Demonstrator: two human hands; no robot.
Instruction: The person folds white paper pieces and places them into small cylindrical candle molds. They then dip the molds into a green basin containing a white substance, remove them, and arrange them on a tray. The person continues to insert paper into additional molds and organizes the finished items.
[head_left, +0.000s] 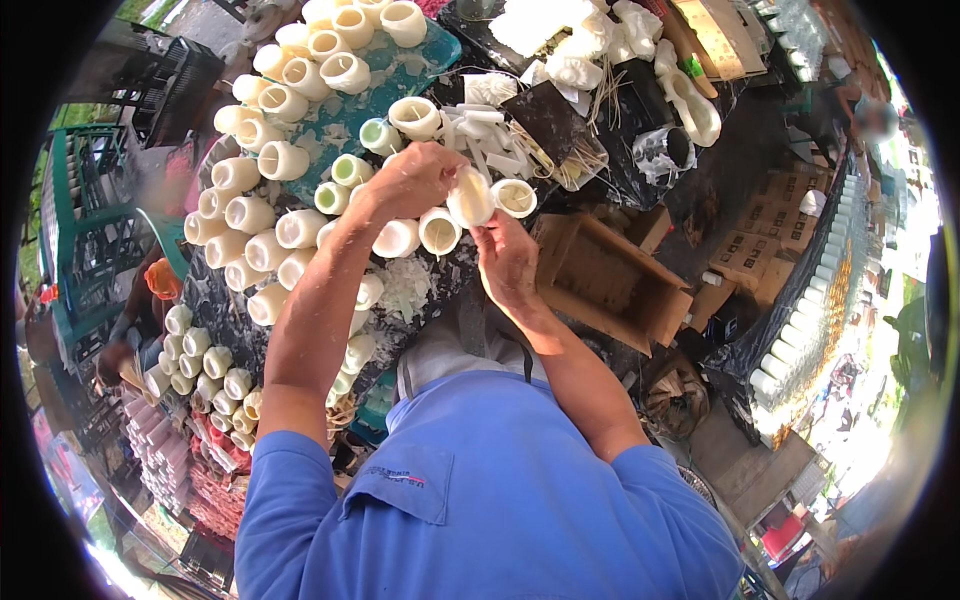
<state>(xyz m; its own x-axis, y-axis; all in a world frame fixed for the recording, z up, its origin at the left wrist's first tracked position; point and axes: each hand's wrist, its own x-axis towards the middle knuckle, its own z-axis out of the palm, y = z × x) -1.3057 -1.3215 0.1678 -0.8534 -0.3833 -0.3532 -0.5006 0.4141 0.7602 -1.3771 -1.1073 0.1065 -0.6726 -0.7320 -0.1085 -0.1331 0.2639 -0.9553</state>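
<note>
A cream, hollow wax candle cup (470, 198) is tilted in front of me over the table, its opening facing up toward me. My right hand (506, 262) grips it from below, with thumb and fingers closed on its lower side. At the cup's upper left rim, my left hand (430, 178) has its fingers curled in a pinch; what lies between them is hidden. Beside the held cup stand another wax cup (515, 198) with a thin strand across its mouth and a similar one (439, 232). Short white wax sticks (485, 138) lie heaped just beyond my hands.
Many cream cups (283, 160) crowd the table's left and a teal board (400, 72). Pale green cups (380, 136) stand near my left forearm. An open cardboard box (610, 275) sits at the right, below a metal can (663, 153). Stacked cups (200, 365) fill the lower left.
</note>
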